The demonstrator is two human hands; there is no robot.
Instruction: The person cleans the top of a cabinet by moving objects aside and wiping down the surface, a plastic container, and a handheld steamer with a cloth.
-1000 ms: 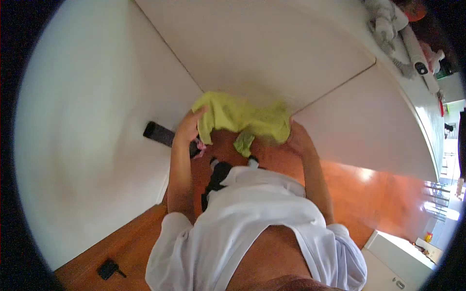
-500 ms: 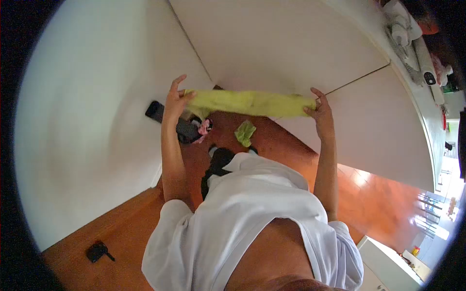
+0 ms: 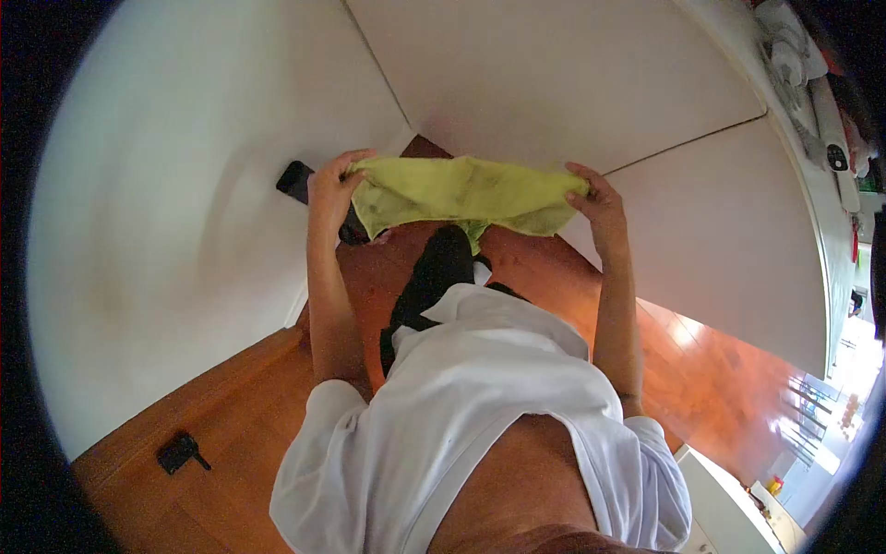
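Observation:
A thin, see-through yellow-green plastic bag (image 3: 466,189) is stretched sideways between my hands in front of me, its lower edge hanging loose. My left hand (image 3: 332,189) pinches its left end between thumb and fingers. At the opposite end my right hand (image 3: 602,198) grips the bag the same way. Behind and below it, part of another green plastic piece (image 3: 475,233) shows near my foot, mostly hidden. A dark bin (image 3: 352,227) stands past my left hand, largely covered by the bag and my arm.
White panels (image 3: 572,83) rise ahead, and a white wall (image 3: 166,240) is at the left. A black object with a handle (image 3: 180,452) lies on the wooden floor (image 3: 249,425). Several items, including a long white device (image 3: 835,148), sit along the counter at right.
The bag has opened out wider and hangs lower between my hands. One of my legs has come forward beneath it, and the bin and floor piece are now more covered.

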